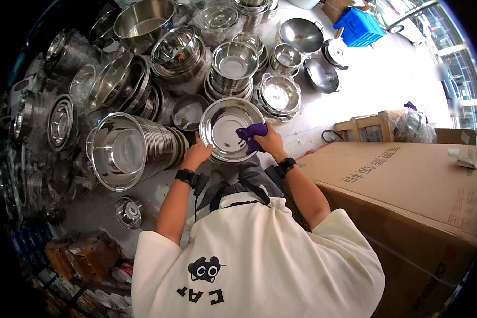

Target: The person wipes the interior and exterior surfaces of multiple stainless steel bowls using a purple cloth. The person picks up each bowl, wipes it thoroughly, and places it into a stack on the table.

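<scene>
A shiny stainless steel basin (226, 129) lies face up before me, on top of what looks like a stack of similar basins. My left hand (199, 153) grips its near left rim, thumb toward the inside. In my right hand (271, 142) is a bunched purple cloth (253, 137), held at the basin's right inner wall and rim. Part of the cloth hangs over the edge. A purple reflection shows in the basin's far left wall. Just left of my left hand, a long stack of nested steel basins (121, 153) lies tipped on its side.
More steel bowls (234, 63) stand stacked beyond the basin, with woks (302, 35) farther right. A large cardboard box (389, 179) bearing printing flanks my right side. A small steel bowl (128, 212) sits on the floor at left. A blue crate (359, 28) stands far right.
</scene>
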Motion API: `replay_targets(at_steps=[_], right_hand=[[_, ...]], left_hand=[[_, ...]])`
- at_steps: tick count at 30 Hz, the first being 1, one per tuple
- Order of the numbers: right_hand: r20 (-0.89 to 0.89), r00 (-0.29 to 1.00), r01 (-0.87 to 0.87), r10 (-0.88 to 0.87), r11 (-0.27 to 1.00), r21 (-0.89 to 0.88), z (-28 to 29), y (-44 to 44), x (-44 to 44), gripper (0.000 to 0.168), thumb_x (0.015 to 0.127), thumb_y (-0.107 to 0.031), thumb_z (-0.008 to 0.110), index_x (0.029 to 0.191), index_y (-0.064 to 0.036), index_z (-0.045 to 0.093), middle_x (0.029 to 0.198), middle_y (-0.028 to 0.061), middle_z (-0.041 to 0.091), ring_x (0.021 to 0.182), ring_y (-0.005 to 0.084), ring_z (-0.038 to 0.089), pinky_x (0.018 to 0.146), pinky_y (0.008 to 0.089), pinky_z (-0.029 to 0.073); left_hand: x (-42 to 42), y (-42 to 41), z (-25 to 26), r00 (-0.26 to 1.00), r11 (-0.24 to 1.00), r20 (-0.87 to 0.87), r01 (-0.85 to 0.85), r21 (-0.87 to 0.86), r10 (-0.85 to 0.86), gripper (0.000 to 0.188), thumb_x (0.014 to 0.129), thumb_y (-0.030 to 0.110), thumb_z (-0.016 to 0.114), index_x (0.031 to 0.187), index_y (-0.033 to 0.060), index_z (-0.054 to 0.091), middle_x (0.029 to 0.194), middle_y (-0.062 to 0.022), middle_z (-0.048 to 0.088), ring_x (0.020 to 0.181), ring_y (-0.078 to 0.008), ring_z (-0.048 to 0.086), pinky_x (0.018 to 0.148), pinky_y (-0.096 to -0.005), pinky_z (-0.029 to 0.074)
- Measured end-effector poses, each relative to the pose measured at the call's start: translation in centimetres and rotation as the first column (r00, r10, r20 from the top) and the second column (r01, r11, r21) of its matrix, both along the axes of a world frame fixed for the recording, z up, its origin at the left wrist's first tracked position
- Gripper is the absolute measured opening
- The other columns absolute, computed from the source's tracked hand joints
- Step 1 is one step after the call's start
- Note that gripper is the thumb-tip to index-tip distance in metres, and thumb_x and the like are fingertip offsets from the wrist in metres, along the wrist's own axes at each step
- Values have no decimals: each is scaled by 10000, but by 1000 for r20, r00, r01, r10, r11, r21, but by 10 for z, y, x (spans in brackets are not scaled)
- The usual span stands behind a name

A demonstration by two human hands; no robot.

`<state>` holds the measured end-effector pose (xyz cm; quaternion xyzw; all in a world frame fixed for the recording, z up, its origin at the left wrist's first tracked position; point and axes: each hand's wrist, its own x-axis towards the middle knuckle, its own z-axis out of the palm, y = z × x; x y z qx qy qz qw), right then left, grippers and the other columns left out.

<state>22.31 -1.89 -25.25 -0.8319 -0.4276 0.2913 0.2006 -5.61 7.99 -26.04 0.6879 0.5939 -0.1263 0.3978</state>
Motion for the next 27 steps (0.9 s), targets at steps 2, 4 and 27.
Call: replay_targets(at_steps=[2, 4, 27], right_hand=[[7, 1000, 3, -3, 999, -46, 0, 2, 0, 761, 721, -380, 740, 1373, -108, 457, 1036, 242, 689, 947, 448, 657, 838, 520, 518], [29, 1000, 3, -2, 1000, -24, -7, 1, 0, 766, 724, -385, 741, 1377, -111, 451, 1016, 244, 692, 943, 451, 658, 838, 523, 517], [67, 956, -294, 287, 908, 300, 111, 119, 86, 311, 746, -53, 616, 1038, -65, 725, 904, 183, 720, 853, 330, 706, 788, 373, 545]], left_hand=[[3, -2, -2, 1000, 1000, -24, -9, -7, 8, 942, 887, 489, 465, 1555, -3, 19, 1152, -294, 648, 1024, -458, 636, 876, -532, 501], [6, -1, 3, 999, 999, -33, -18, -41, 17, 937, 885, 481, 461, 1554, -5, 20, 1179, -304, 633, 1061, -461, 622, 909, -543, 484], [-6, -7, -27, 978, 988, 147, -139, -60, 146, 802, 937, 523, 468, 1520, 18, 249, 1189, -333, 610, 1105, -494, 585, 960, -507, 454]])
